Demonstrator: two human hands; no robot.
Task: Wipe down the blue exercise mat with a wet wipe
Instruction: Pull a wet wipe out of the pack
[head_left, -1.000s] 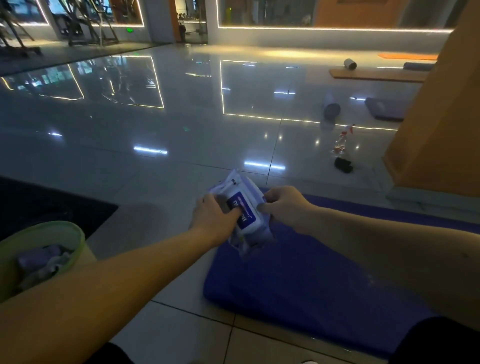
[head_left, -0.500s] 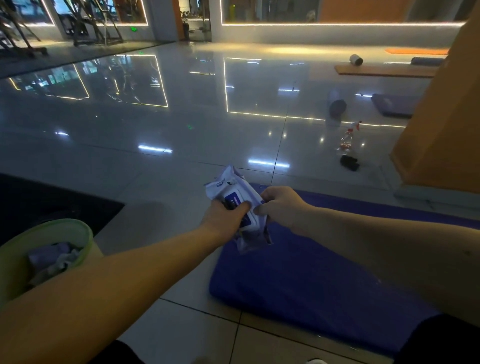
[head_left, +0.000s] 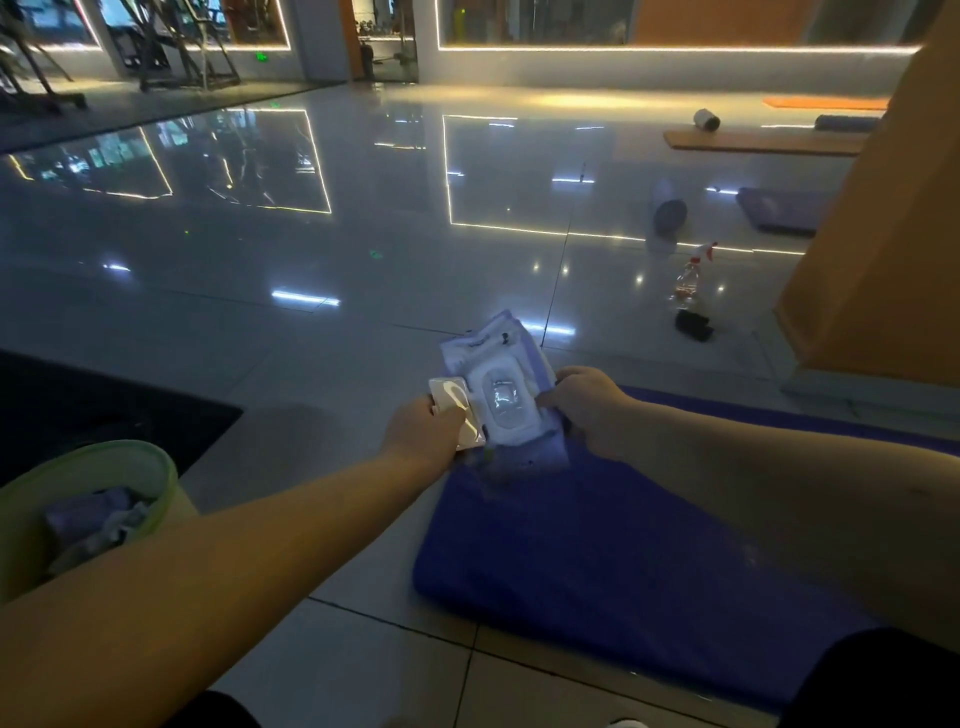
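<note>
The blue exercise mat (head_left: 597, 561) lies on the tiled floor at the lower right. Above its far left corner I hold a pack of wet wipes (head_left: 498, 374) with both hands. My left hand (head_left: 421, 434) pinches the pack's flip lid (head_left: 453, 402), which is swung open to the left. My right hand (head_left: 587, 402) grips the pack's right side. The white opening of the pack faces me.
A green bin (head_left: 150, 467) with crumpled wipes stands at the lower left. A spray bottle (head_left: 688, 275) and a dark cloth (head_left: 692, 325) sit on the floor beyond the mat. An orange pillar (head_left: 878, 249) rises at the right. Other mats and rollers lie far right.
The pack's lid, closed before with its blue label showing, is now flipped open to the left by my left hand. The pack has tilted to face me.
</note>
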